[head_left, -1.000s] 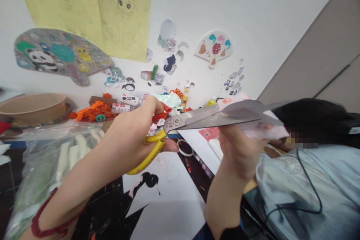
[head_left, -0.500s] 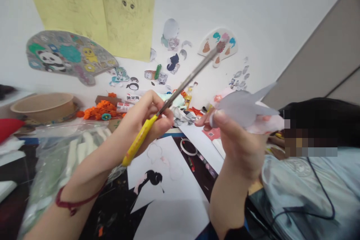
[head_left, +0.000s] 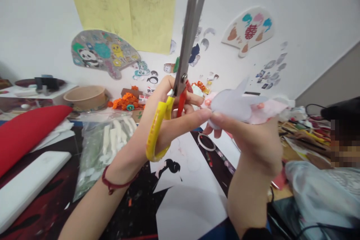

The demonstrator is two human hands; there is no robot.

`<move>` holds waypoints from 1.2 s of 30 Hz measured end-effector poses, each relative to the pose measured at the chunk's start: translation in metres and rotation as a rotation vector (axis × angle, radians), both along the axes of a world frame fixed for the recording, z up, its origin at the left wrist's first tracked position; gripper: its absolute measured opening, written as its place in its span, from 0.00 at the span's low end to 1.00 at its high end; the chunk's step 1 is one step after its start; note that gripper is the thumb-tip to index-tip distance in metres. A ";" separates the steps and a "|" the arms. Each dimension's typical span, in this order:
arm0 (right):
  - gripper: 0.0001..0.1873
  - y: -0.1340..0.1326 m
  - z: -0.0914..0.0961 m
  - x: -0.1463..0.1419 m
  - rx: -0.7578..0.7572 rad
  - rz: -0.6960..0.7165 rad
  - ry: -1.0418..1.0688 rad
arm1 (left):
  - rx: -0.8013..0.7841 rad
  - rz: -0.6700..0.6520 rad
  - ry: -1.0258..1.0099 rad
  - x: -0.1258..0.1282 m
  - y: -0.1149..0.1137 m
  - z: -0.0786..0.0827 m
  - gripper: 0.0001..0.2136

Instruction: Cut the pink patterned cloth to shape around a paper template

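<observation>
My left hand (head_left: pixel 180 120) carries scissors (head_left: pixel 184 67) with yellow and red handles. Their long blades point upward, slightly parted, and a yellow loop sits around the base of my thumb. The tip of my left thumb meets my right thumb at the near edge of a paper cutout (head_left: pixel 230 104). My right hand (head_left: pixel 247 131) is closed on this cutout, pale grey on the facing side with pink showing at the right and pointed flaps sticking out. Beneath my hands lie white paper sheets (head_left: pixel 194 206) and a black-haired figure cutout (head_left: pixel 170 167).
On the left lie a clear bag of white pieces (head_left: pixel 98 150), a white slab (head_left: pixel 33 187) and a red piece (head_left: pixel 30 135). Orange flowers (head_left: pixel 128 99) and a round tan container (head_left: pixel 84 97) stand behind. A tape roll (head_left: pixel 199 142) rests mid-table. A person sits at right.
My left hand has moved up to the cutout, its thumb now touching there. The scissors have swung from slanting right to nearly upright. The view has shifted left.
</observation>
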State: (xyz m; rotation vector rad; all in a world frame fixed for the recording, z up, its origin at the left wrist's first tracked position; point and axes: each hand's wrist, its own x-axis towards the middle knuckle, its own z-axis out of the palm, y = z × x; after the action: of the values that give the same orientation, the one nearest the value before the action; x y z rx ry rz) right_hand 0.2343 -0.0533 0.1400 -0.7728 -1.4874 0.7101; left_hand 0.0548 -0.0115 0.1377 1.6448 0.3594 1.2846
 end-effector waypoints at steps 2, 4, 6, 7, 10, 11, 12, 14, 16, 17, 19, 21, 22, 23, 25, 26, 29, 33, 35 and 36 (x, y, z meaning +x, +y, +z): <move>0.04 0.000 -0.001 0.000 0.001 -0.050 -0.003 | -0.011 0.017 -0.032 0.000 0.001 -0.003 0.21; 0.06 0.000 -0.002 -0.001 0.019 -0.107 -0.009 | -0.024 0.044 -0.059 0.002 0.000 -0.006 0.24; 0.08 -0.001 -0.003 -0.001 0.037 -0.131 -0.022 | -0.035 0.084 -0.070 0.003 -0.002 -0.007 0.24; 0.09 -0.001 -0.004 -0.001 0.041 -0.137 -0.028 | -0.034 0.103 -0.073 0.004 -0.003 -0.007 0.24; 0.10 0.000 -0.005 -0.001 0.025 -0.134 -0.034 | -0.029 0.136 -0.077 0.005 -0.004 -0.005 0.22; 0.10 0.000 -0.005 0.000 0.020 -0.132 -0.032 | -0.029 0.142 -0.073 0.004 -0.004 -0.005 0.21; 0.10 0.001 -0.005 0.000 0.017 -0.128 -0.032 | -0.029 0.145 -0.068 0.004 -0.004 -0.005 0.21; 0.09 0.002 -0.004 0.000 0.019 -0.110 -0.038 | -0.035 0.146 -0.057 0.004 -0.002 -0.005 0.21; 0.08 0.003 -0.003 0.001 0.019 -0.098 -0.042 | -0.043 0.124 -0.044 0.003 0.000 -0.004 0.22; 0.08 0.003 -0.002 0.002 0.018 -0.098 -0.037 | -0.045 0.109 -0.033 0.002 0.000 -0.004 0.22; 0.08 0.003 -0.002 0.003 0.023 -0.120 -0.014 | -0.039 0.104 -0.009 0.001 0.002 -0.003 0.22; 0.08 0.003 -0.002 0.004 0.039 -0.152 -0.001 | -0.011 0.122 0.010 -0.001 0.002 -0.003 0.21; 0.08 0.003 -0.002 0.004 0.052 -0.167 -0.002 | 0.006 0.137 0.010 -0.002 0.003 -0.003 0.20; 0.08 0.003 -0.002 0.005 0.068 -0.183 -0.009 | 0.017 0.153 0.006 -0.002 0.003 -0.002 0.19; 0.08 0.003 -0.002 0.006 0.091 -0.204 -0.029 | 0.033 0.180 -0.003 -0.003 0.003 -0.003 0.18; 0.08 0.003 -0.001 0.006 0.096 -0.205 -0.032 | 0.040 0.195 -0.010 -0.002 0.003 -0.003 0.18; 0.08 0.002 0.000 0.005 0.048 -0.136 -0.017 | 0.079 0.208 -0.051 -0.001 0.002 -0.004 0.18; 0.08 0.004 0.001 0.004 -0.030 -0.011 -0.003 | 0.174 0.263 -0.102 0.002 0.004 -0.007 0.19; 0.09 0.006 0.001 0.004 -0.051 0.038 -0.024 | 0.218 0.325 -0.106 0.003 0.007 -0.009 0.21; 0.09 0.007 0.001 0.004 -0.061 0.060 -0.027 | 0.235 0.350 -0.108 0.003 0.010 -0.010 0.22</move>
State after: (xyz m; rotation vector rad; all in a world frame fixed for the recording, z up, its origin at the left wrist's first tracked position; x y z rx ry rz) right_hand 0.2378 -0.0461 0.1413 -0.7899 -1.5248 0.7962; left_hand 0.0583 -0.0019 0.1275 1.7492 0.4591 1.7257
